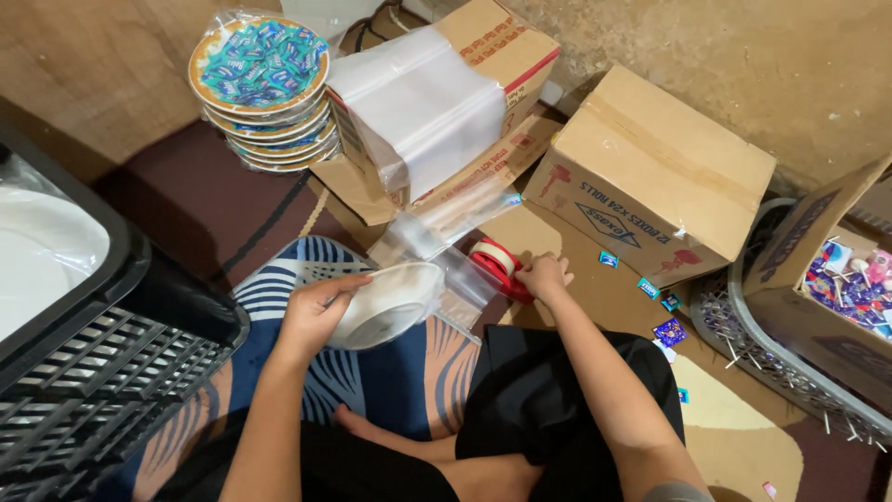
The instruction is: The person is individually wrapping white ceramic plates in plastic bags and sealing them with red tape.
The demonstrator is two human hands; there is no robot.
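L hand [311, 316] curled in a grip, R hand [544, 276] reaching fwd (fingers bent).

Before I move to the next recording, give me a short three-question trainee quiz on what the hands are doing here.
1. True or false: the left hand holds a white bowl.
2. What is the right hand resting on? A) the red tape dispenser B) the taped cardboard box C) the black crate
3. Fill in: the stack of wrapped plates filled with blue candies lies to the ___ of the pile of clear bags.

Key: 1 true; 2 A; 3 left
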